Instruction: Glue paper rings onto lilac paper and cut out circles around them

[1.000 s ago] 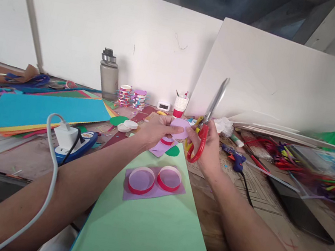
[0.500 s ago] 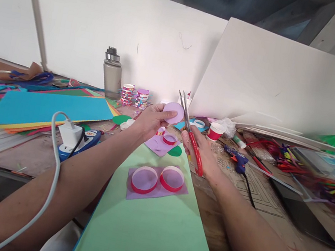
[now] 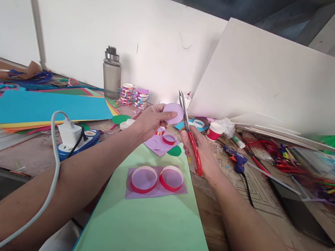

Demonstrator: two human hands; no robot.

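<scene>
Between thumb and fingers, my left hand (image 3: 153,119) pinches a round purple disc (image 3: 172,111), raised over the table. My right hand (image 3: 199,145) grips red-handled scissors (image 3: 195,148), their blades pointing up beside the disc's right edge and nearly closed. Below lies a light green sheet (image 3: 149,226). On it rests a purple paper piece (image 3: 154,198) bearing two red-and-white rings, the left ring (image 3: 142,190) and the right ring (image 3: 170,188). Farther back, another purple piece (image 3: 157,147) carries a smaller ring (image 3: 169,140), near a green disc (image 3: 174,150).
Coloured sheets (image 3: 41,103) and a plugged blue power strip (image 3: 79,148) with a white cable lie left. A bottle (image 3: 111,74) and decorated ring stacks (image 3: 126,94) stand behind. To the right are a red-and-white cup (image 3: 215,131), a glue gun (image 3: 236,159) and a black tablet-like slab (image 3: 303,216).
The scissor blades have drawn closer together at the disc's edge. My left hand and the disc stay in almost the same place.
</scene>
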